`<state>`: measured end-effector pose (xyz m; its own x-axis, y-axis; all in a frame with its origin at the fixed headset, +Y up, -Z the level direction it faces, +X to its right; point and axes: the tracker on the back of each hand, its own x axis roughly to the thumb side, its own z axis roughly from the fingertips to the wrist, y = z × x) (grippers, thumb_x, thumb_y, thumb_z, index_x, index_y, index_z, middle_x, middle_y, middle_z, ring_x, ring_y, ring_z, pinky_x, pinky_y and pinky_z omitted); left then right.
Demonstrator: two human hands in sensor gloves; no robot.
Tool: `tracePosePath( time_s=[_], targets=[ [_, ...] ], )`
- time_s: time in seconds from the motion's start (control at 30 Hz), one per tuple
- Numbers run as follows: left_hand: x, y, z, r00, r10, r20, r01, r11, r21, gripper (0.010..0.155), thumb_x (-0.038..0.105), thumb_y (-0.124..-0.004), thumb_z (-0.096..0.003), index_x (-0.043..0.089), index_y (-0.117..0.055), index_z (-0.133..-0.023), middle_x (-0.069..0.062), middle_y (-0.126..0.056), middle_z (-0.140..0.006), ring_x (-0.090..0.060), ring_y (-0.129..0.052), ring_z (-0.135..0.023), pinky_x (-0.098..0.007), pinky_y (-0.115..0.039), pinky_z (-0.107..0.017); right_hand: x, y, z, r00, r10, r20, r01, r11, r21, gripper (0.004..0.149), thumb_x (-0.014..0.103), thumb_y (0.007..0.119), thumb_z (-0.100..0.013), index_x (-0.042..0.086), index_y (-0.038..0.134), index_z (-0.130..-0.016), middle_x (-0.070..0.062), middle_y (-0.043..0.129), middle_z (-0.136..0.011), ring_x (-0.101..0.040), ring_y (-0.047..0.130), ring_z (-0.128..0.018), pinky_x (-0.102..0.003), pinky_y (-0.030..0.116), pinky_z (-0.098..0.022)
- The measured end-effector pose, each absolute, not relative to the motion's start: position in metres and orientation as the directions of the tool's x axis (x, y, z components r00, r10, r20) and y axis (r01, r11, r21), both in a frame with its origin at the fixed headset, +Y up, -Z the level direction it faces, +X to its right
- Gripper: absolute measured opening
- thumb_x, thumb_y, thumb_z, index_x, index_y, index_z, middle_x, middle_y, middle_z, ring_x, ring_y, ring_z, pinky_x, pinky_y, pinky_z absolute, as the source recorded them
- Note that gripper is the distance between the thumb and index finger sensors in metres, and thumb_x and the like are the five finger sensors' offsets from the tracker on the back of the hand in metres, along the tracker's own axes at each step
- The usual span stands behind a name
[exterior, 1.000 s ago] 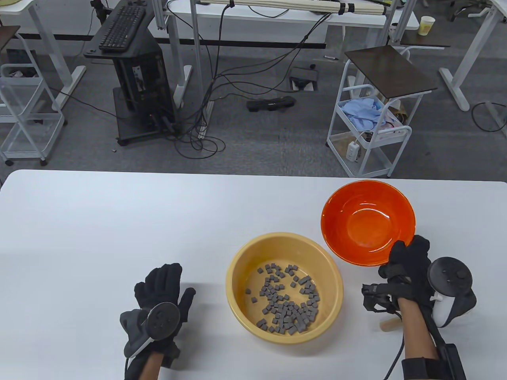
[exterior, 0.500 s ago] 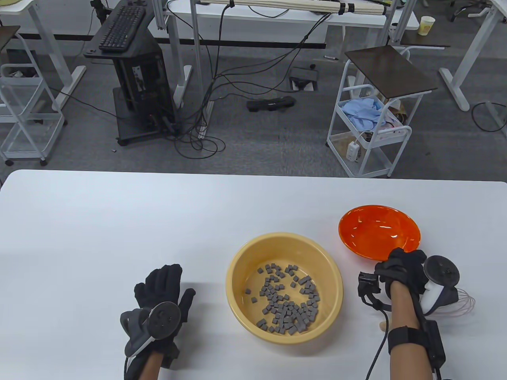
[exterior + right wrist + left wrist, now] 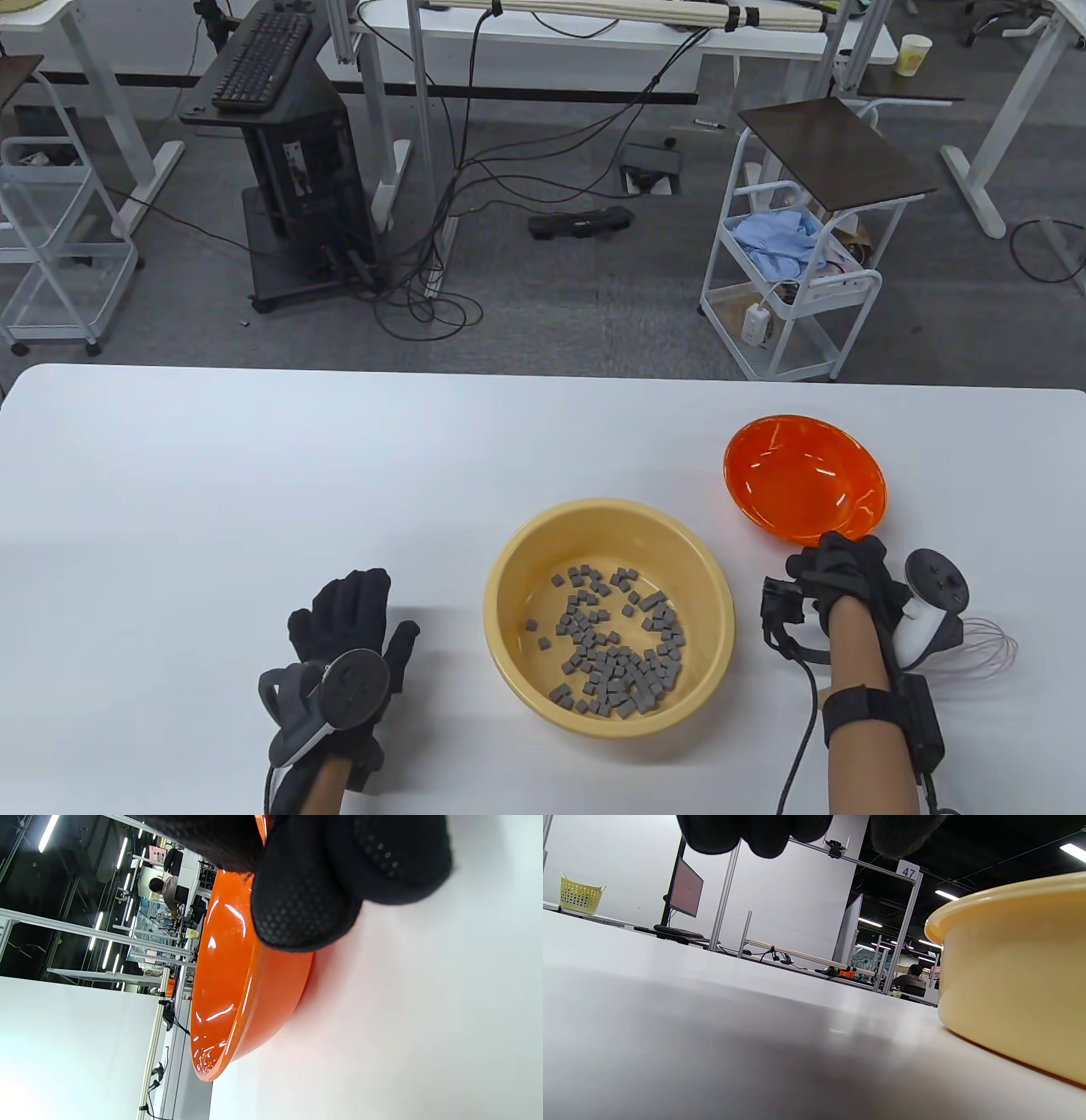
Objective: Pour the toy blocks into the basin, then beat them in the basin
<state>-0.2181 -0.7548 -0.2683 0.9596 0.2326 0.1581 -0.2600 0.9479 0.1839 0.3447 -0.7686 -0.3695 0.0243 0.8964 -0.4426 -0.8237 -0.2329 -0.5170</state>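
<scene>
Writing: one small white sign reading "47" (image 3: pixel 908 870), fixed atop a metal frame post behind my table; no other legible text.

Surroundings: wire whisk (image 3: pixel 988 638) lying on the white table (image 3: pixel 254 475), just right of my right wrist, partly hidden by the tracker. Beyond the table, a white wheeled cart (image 3: pixel 789 280) with blue cloth, and a black keyboard (image 3: pixel 263 59) on a black stand.

Containers: round yellow plastic basin (image 3: pixel 609 617), between my hands, holding the small grey toy blocks (image 3: pixel 612 654) scattered over its floor. Glossy orange plastic bowl (image 3: pixel 804 478), nothing inside, resting on the table beyond and right of the basin.

Hands: my right hand (image 3: pixel 840 577) pinches the orange bowl's near rim. My left hand (image 3: pixel 352 620) lies flat on the table left of the basin, fingers straight, grasping nothing.
</scene>
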Motion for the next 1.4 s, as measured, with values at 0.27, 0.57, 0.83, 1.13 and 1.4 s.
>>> tracePosePath(
  time_s=[0.27, 0.57, 0.83, 1.13, 1.4],
  targets=[
    [-0.214, -0.755, -0.267, 0.95, 0.253, 0.181, -0.285, 0.941, 0.18, 0.068, 0.043, -0.058, -0.0685, 0.002, -0.037, -0.118, -0.033, -0.044, -0.12, -0.061, -0.051, -0.109, -0.087, -0.041, -0.066, 0.354, -0.735, -0.344, -0.133, 0.895, -0.427, -0.829, -0.337, -0.447, 0.061, 0.021, 0.069, -0.067, -0.005, 0.031, -0.109, -0.036, 0.072, -0.087, -0.035, 0.095, -0.044, -0.044, 0.083, -0.035],
    [-0.197, -0.753, -0.264, 0.932, 0.267, 0.245, -0.311, 0.936, 0.165, 0.067, 0.043, -0.058, -0.0686, 0.002, -0.038, -0.118, -0.034, -0.045, -0.12, -0.06, -0.053, -0.109, -0.087, -0.042, -0.065, 0.357, -0.709, -0.293, -0.521, 0.72, -0.457, -0.724, -0.657, -0.211, 0.052, 0.026, 0.07, -0.069, -0.002, 0.049, -0.107, -0.034, 0.08, -0.079, -0.034, 0.095, -0.039, -0.043, 0.083, -0.031],
    [-0.185, -0.752, -0.261, 0.918, 0.272, 0.287, -0.325, 0.933, 0.154, 0.067, 0.043, -0.058, -0.0686, 0.001, -0.038, -0.118, -0.034, -0.045, -0.119, -0.06, -0.053, -0.109, -0.087, -0.041, -0.065, 0.356, -0.734, -0.261, -0.723, 0.273, -0.635, -0.35, -0.937, -0.005, 0.06, 0.052, 0.07, -0.068, -0.001, 0.066, -0.095, -0.026, 0.09, -0.064, -0.025, 0.096, -0.025, -0.036, 0.084, -0.021],
    [-0.182, -0.752, -0.26, 0.921, 0.256, 0.295, -0.31, 0.939, 0.151, 0.067, 0.043, -0.058, -0.0685, 0.001, -0.038, -0.118, -0.034, -0.045, -0.119, -0.06, -0.053, -0.109, -0.087, -0.041, -0.065, 0.337, -0.767, -0.276, -0.71, 0.046, -0.703, -0.263, -0.943, 0.205, 0.071, 0.065, 0.069, -0.064, -0.003, 0.073, -0.083, -0.013, 0.094, -0.043, -0.011, 0.089, -0.005, -0.031, 0.083, -0.01],
    [-0.178, -0.75, -0.259, 0.92, 0.243, 0.307, -0.3, 0.941, 0.157, 0.068, 0.043, -0.058, -0.0686, 0.001, -0.038, -0.118, -0.034, -0.045, -0.119, -0.06, -0.053, -0.109, -0.087, -0.041, -0.065, 0.346, -0.78, -0.275, -0.625, 0.236, -0.744, -0.405, -0.913, 0.051, 0.059, 0.051, 0.075, -0.067, -0.006, 0.072, -0.08, -0.007, 0.093, -0.041, -0.009, 0.088, -0.003, -0.031, 0.083, -0.009]
  ],
)
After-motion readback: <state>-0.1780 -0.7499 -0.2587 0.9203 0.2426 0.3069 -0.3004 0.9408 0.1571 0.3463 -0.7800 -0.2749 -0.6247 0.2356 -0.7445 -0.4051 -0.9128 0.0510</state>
